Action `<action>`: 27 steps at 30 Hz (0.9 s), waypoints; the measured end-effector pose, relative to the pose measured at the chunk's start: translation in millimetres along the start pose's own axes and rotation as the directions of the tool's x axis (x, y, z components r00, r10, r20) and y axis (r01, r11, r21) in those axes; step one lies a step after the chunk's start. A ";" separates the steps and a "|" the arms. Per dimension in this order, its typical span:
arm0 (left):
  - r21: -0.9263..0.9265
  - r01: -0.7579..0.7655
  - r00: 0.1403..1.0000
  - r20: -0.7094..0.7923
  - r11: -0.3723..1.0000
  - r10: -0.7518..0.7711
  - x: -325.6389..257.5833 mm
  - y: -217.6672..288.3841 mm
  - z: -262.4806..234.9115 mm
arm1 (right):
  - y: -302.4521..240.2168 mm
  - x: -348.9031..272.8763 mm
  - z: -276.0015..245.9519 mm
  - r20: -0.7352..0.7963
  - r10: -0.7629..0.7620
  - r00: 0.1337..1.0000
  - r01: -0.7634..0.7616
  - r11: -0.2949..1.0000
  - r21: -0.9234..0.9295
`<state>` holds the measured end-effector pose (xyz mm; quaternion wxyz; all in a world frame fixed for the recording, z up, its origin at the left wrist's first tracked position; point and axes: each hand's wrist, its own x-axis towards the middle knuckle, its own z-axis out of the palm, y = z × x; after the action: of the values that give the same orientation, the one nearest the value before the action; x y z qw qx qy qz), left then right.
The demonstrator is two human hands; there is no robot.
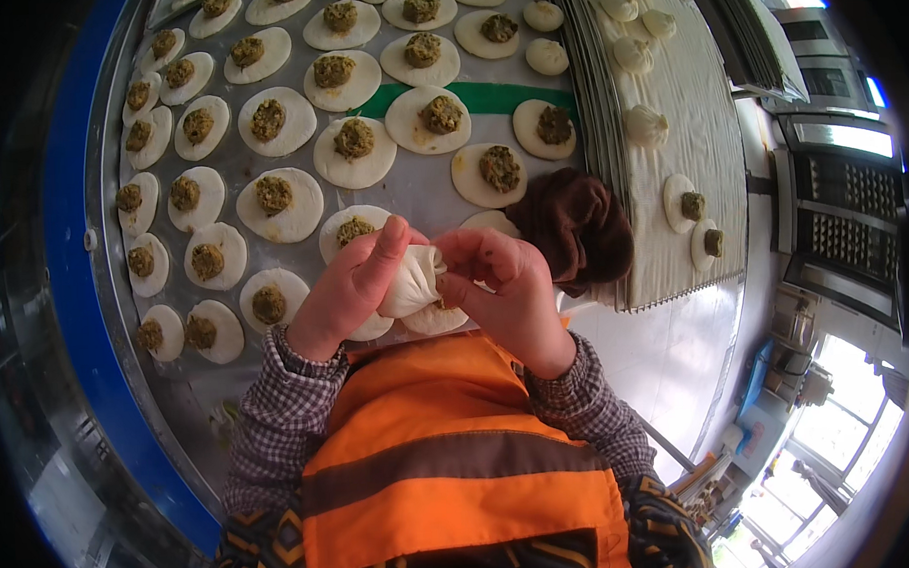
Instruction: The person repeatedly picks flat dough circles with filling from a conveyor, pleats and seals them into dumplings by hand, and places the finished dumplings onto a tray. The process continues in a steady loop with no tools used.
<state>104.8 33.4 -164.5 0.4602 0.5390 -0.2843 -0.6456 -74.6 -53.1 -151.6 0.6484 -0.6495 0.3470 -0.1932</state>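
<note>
A metal surface [421,190] spreads ahead of the person and to the left, carrying rows of flat dough rounds. At its right lies a pale cloth-covered board [642,202], with pleated buns [647,127] and two more filled rounds set on it. The person's orange apron [429,405] is just below the hands, and a crumpled brown cloth [578,230] lies just beyond the right hand [520,302], toward the board.

The left hand [340,293] is cupped, palm turned toward the bun [411,282], its thumb standing up; the right hand is narrow, its thumb and fingertips bent in at the dough's edge. The bun sits between them, in the left hand's hold, above the near rounds. The key relation seems to be this: its smooth side lies to the left hand, its folds gather to the right, so the right fingertips are nearest the gathered edge. The bun is too rounded to show a clear long axis. Smallest are the brownish lumps of filling [274,195] on the rounds; I cannot tell whether the bun is fully closed.
</note>
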 end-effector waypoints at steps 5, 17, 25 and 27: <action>0.212 -0.280 0.958 0.007 0.936 0.285 -2.0 0.0 10.3 | -0.4 -0.6 -3.8 0.088 -0.392 0.916 0.392 0.825 -0.407; 0.261 -0.354 0.919 -0.083 0.898 0.386 2.3 -0.3 22.5 | 0.1 -3.8 -3.3 0.041 -0.199 0.979 0.203 0.948 -0.246; -0.308 -0.008 0.997 -0.075 0.951 -0.016 6.7 -8.9 19.7 | -15.2 -6.6 1.4 0.183 -0.502 0.845 0.521 0.698 -0.491; -0.348 0.028 0.999 -0.021 0.937 -0.038 5.4 -12.1 19.7 | -16.0 -5.7 2.4 0.240 -0.535 0.810 0.572 0.629 -0.526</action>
<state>82.4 31.0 -172.2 0.5411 0.4626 -0.1505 -0.6860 -73.6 -48.8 -135.1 0.3400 -0.8940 0.1525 -0.2488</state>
